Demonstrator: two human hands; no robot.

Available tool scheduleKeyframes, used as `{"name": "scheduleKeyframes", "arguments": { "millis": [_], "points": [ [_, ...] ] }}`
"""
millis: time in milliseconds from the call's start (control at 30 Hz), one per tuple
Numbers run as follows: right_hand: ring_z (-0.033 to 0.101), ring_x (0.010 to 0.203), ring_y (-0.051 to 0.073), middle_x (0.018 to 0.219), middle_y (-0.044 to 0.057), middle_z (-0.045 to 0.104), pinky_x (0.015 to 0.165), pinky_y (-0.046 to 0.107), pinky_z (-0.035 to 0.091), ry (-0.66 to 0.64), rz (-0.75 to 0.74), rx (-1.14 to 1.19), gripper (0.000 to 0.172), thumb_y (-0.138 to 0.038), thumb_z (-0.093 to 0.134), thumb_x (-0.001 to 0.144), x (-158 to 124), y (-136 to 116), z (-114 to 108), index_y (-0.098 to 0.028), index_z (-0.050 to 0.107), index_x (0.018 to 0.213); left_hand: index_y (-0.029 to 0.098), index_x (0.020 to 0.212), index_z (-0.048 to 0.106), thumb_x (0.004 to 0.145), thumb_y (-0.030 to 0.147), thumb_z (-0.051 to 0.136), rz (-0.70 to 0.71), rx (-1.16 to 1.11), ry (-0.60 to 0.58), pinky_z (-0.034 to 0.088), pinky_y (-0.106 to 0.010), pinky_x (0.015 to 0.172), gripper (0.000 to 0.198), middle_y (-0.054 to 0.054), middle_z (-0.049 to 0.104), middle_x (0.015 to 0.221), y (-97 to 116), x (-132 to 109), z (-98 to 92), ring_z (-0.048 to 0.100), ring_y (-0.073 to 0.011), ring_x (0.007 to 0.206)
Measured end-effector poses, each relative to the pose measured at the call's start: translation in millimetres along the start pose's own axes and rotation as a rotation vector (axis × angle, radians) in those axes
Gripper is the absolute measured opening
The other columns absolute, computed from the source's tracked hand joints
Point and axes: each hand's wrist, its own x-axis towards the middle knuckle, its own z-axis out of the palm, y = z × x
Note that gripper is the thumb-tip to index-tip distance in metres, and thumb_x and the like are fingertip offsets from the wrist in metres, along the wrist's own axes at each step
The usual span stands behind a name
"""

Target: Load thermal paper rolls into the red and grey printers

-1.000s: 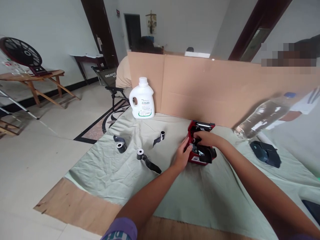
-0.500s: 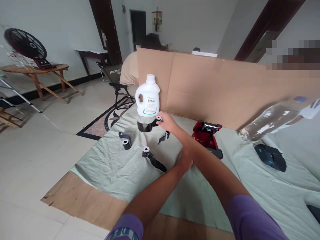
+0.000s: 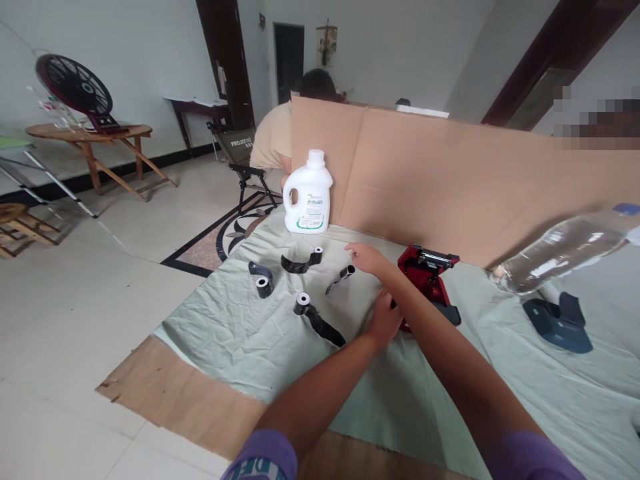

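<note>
A small red printer (image 3: 425, 275) with its lid up sits on the pale green cloth (image 3: 240, 333). My left hand (image 3: 385, 319) rests against its left side, fingers curled round the edge. My right hand (image 3: 367, 257) hovers open just left of the printer, holding nothing. Several small rolls with black ribbon tails lie on the cloth: one (image 3: 301, 263) near the white bottle, one (image 3: 342, 276) just under my right hand, one (image 3: 263, 280) further left and one (image 3: 315, 317) nearest me.
A white detergent bottle (image 3: 309, 195) stands before a cardboard wall (image 3: 450, 180). A clear plastic bottle (image 3: 560, 248) and a dark blue device (image 3: 555, 320) lie at the right. A person sits on a folding chair (image 3: 245, 160) behind the cardboard. A fan (image 3: 75, 87) stands on a wooden table at left.
My right hand took a roll with its black ribbon out of the printer, carried it left, let it go near the white bottle and has drawn back towards the printer.
</note>
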Motion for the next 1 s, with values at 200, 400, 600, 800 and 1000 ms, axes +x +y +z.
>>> {"name": "scheduleKeyframes", "arguments": {
  "millis": [200, 400, 600, 800, 1000],
  "points": [
    [0.063, 0.113, 0.025, 0.124, 0.008, 0.069, 0.095, 0.032, 0.047, -0.156, -0.269, 0.026, 0.044, -0.011, 0.059, 0.082, -13, 16, 11, -0.022, 0.066, 0.124, 0.018, 0.104, 0.069, 0.093, 0.032, 0.053, 0.059, -0.029, 0.018, 0.046, -0.052, 0.109, 0.023, -0.011, 0.071, 0.115, 1, -2, -0.6, 0.06, -0.0333, 0.12],
    [0.064, 0.098, 0.021, 0.107, 0.006, 0.071, 0.084, 0.029, 0.048, -0.117, -0.272, 0.231, 0.022, -0.015, 0.062, 0.082, -10, -1, 16, -0.017, 0.067, 0.103, 0.021, 0.12, 0.066, 0.094, 0.031, 0.051, 0.124, -0.086, -0.009, 0.04, -0.048, 0.116, 0.032, -0.01, 0.07, 0.119, 3, -3, 0.3, 0.052, -0.0306, 0.133],
    [0.066, 0.088, 0.02, 0.095, 0.004, 0.07, 0.07, 0.027, 0.05, -0.135, -0.218, 0.824, 0.023, -0.034, 0.065, 0.083, -50, -7, 3, -0.019, 0.064, 0.1, 0.022, 0.117, 0.066, 0.094, 0.035, 0.052, 0.045, 0.028, -0.011, 0.041, -0.046, 0.113, 0.03, -0.009, 0.069, 0.121, 5, -4, -5.3, 0.056, -0.0303, 0.128],
    [0.07, 0.075, 0.022, 0.091, 0.006, 0.068, 0.057, 0.03, 0.05, -0.101, 0.001, 1.361, 0.05, -0.042, 0.064, 0.084, -107, 8, -8, -0.024, 0.053, 0.129, 0.019, 0.104, 0.065, 0.094, 0.036, 0.053, -0.074, 0.117, 0.058, 0.047, -0.044, 0.103, 0.023, -0.01, 0.071, 0.113, -4, -3, -3.3, 0.062, -0.0286, 0.114],
    [0.065, 0.083, 0.019, 0.101, 0.005, 0.069, 0.064, 0.027, 0.05, 0.151, -0.023, 0.921, 0.043, -0.048, 0.064, 0.085, -162, 75, -54, -0.021, 0.061, 0.118, 0.019, 0.121, 0.066, 0.095, 0.044, 0.054, 0.017, 0.056, 0.036, 0.04, -0.043, 0.113, 0.039, -0.009, 0.064, 0.134, -10, 1, -2.3, 0.056, -0.0274, 0.128]
  ]
}}
